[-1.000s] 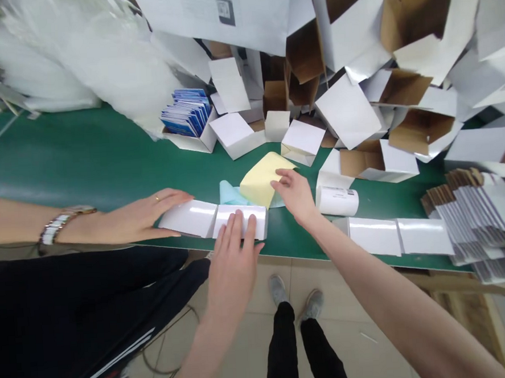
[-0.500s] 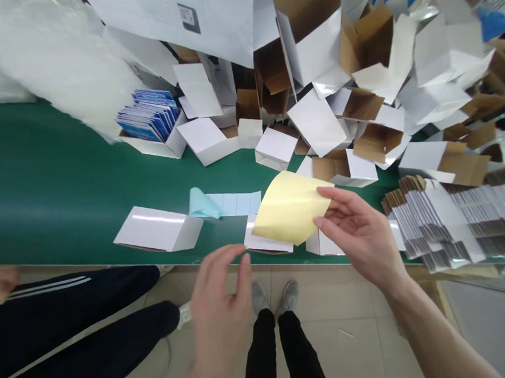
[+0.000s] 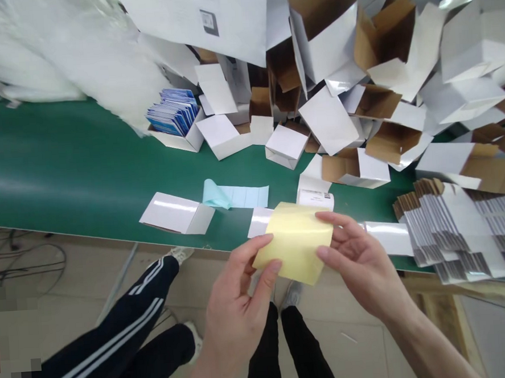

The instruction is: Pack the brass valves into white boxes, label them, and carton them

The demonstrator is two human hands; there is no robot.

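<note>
A yellow sheet of paper, slightly curved, hangs between my hands over the table's front edge. My left hand pinches its left side with thumb and fingers. On the opposite side, my right hand grips the right edge. Partly covered by the sheet is a small white box. Just behind it lies a roll of white labels. A light-blue label strip with a curled left end rests on the green table, and a closed white box sits to its left.
Many open white boxes are heaped along the back. One box holds blue packets. Flattened cartons stand stacked at right. White plastic wrap covers the back left. Another person's legs are at lower left.
My left hand has come up and taken the sheet's left side. The sheet has moved down toward me, uncovering the label roll. The view has shifted, and the other person has moved.
</note>
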